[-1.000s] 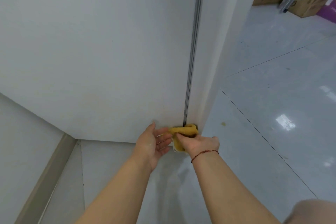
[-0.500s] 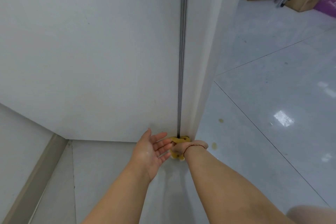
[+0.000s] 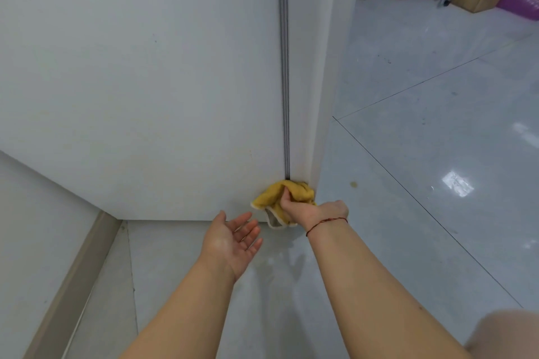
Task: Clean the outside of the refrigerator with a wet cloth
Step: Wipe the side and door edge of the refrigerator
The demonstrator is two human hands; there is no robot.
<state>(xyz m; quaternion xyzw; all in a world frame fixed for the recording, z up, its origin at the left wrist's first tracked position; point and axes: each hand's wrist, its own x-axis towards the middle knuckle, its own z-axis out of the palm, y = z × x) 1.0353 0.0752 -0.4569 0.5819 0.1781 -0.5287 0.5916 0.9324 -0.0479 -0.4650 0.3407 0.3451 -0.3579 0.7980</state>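
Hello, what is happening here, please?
A person is wiping the outside of a white refrigerator. The right hand grips a yellow cloth against the bottom of the cabinet, at the foot of the door seam. The left hand is open beside it, palm up, holding nothing.
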